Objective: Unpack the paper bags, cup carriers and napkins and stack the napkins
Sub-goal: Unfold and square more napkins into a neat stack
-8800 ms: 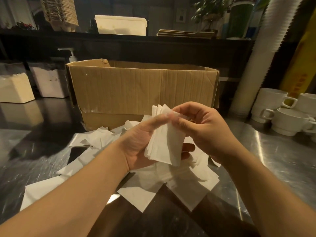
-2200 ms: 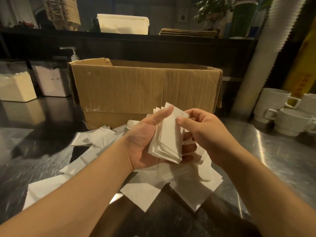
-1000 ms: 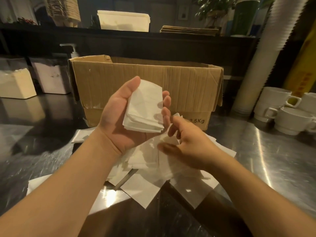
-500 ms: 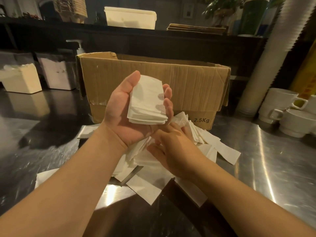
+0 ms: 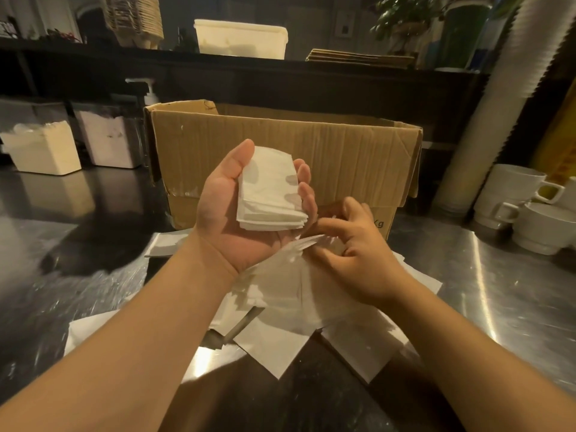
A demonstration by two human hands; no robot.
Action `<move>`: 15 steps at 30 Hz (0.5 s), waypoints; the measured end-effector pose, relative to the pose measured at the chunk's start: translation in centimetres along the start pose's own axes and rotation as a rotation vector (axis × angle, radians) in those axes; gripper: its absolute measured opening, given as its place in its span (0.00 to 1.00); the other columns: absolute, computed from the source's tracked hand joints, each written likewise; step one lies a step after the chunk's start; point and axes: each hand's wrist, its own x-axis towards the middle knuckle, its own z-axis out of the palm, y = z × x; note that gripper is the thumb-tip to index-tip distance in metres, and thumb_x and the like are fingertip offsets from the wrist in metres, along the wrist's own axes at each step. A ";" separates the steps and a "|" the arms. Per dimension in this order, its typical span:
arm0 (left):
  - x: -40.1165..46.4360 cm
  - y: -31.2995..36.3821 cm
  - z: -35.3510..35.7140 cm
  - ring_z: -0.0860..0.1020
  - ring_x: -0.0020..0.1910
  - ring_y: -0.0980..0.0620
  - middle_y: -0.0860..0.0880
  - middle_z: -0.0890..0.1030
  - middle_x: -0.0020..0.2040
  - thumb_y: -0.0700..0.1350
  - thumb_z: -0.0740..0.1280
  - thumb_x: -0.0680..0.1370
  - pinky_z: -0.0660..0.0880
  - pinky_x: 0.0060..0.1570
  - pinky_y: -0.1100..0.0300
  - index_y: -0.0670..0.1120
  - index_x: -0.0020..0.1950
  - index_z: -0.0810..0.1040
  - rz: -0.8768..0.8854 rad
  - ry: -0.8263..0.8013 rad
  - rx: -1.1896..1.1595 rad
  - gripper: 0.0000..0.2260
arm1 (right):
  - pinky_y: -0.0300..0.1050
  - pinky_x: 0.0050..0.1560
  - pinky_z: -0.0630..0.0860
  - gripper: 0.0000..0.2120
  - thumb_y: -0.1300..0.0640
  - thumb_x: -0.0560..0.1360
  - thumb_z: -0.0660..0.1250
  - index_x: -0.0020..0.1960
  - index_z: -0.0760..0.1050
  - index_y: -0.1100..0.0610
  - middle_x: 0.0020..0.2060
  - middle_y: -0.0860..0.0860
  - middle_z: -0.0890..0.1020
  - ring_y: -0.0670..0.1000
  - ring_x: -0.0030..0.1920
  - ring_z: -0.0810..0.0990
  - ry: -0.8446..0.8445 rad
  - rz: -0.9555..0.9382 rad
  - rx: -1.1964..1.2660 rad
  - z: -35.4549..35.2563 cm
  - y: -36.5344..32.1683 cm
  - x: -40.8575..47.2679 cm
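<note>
The left hand (image 5: 249, 207) is raised palm-up in front of the box (image 5: 286, 157), cradling a neat stack (image 5: 269, 194) of napkins between thumb and lightly curled fingers. Just below and to its right, the right hand (image 5: 352, 251) curls its fingers round a napkin (image 5: 307, 241) lifted from the loose pile (image 5: 299, 310) spread on the steel counter (image 5: 498, 291).
</note>
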 end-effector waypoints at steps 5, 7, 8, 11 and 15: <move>-0.4 -0.3 1.0 0.81 0.42 0.46 0.42 0.81 0.53 0.61 0.65 0.80 0.81 0.45 0.54 0.43 0.68 0.75 0.005 0.032 -0.203 0.26 | 0.42 0.48 0.79 0.06 0.55 0.76 0.67 0.48 0.82 0.55 0.44 0.49 0.81 0.48 0.46 0.80 0.132 0.073 0.618 -1.6 0.0 -0.1; -0.4 -0.2 0.8 0.81 0.42 0.46 0.42 0.81 0.54 0.61 0.66 0.80 0.83 0.44 0.53 0.44 0.73 0.72 0.043 0.033 -0.223 0.28 | 0.40 0.43 0.81 0.05 0.61 0.80 0.66 0.48 0.80 0.55 0.39 0.47 0.84 0.47 0.41 0.82 0.195 0.154 0.773 -2.1 -0.3 0.1; -0.2 -0.2 0.6 0.82 0.42 0.45 0.42 0.81 0.55 0.61 0.66 0.80 0.83 0.42 0.52 0.45 0.74 0.71 0.046 0.036 -0.243 0.28 | 0.40 0.41 0.81 0.06 0.62 0.81 0.65 0.48 0.79 0.54 0.39 0.45 0.84 0.46 0.40 0.83 0.224 0.203 0.790 -2.3 -0.4 0.3; -0.2 -0.4 0.7 0.82 0.42 0.44 0.41 0.81 0.55 0.59 0.68 0.79 0.83 0.41 0.52 0.46 0.75 0.71 0.050 0.042 -0.285 0.29 | 0.40 0.38 0.80 0.04 0.59 0.80 0.66 0.50 0.79 0.54 0.42 0.47 0.85 0.48 0.41 0.84 0.224 0.337 0.777 -3.2 0.0 0.7; 0.1 -0.6 0.6 0.81 0.42 0.45 0.42 0.80 0.55 0.60 0.67 0.79 0.82 0.42 0.53 0.45 0.73 0.72 0.030 0.065 -0.268 0.28 | 0.43 0.46 0.82 0.13 0.53 0.80 0.70 0.63 0.77 0.53 0.52 0.48 0.83 0.48 0.49 0.83 0.150 0.438 0.390 -2.9 0.9 1.1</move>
